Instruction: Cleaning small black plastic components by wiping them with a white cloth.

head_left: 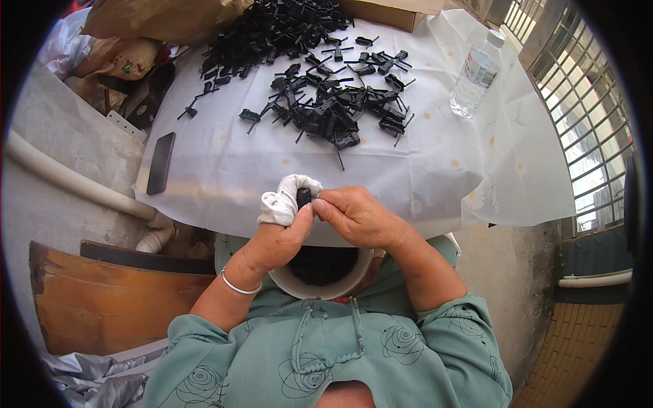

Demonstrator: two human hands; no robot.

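Note:
At the table's near edge my left hand (277,239) is closed around a small black plastic part (304,197), with the bare thumb pressed against it. White cloth (280,204) covers the fingers of that hand; whether it is a glove or a wrap I cannot tell. My right hand (360,216) pinches at the right side of the same part, thumb and forefinger together, their tips partly hiding it. Beyond both hands lies a loose group of black plastic parts (333,109) with thin prongs. Below them, a pale bucket (333,294) between my knees has dark contents.
A white plastic sheet (435,163) covers the table. A larger heap of black parts (272,30) lies at the back, near a cardboard box (388,15). A clear water bottle (476,75) stands right; a dark phone (161,163) lies left. Window bars (588,115) rise at right.

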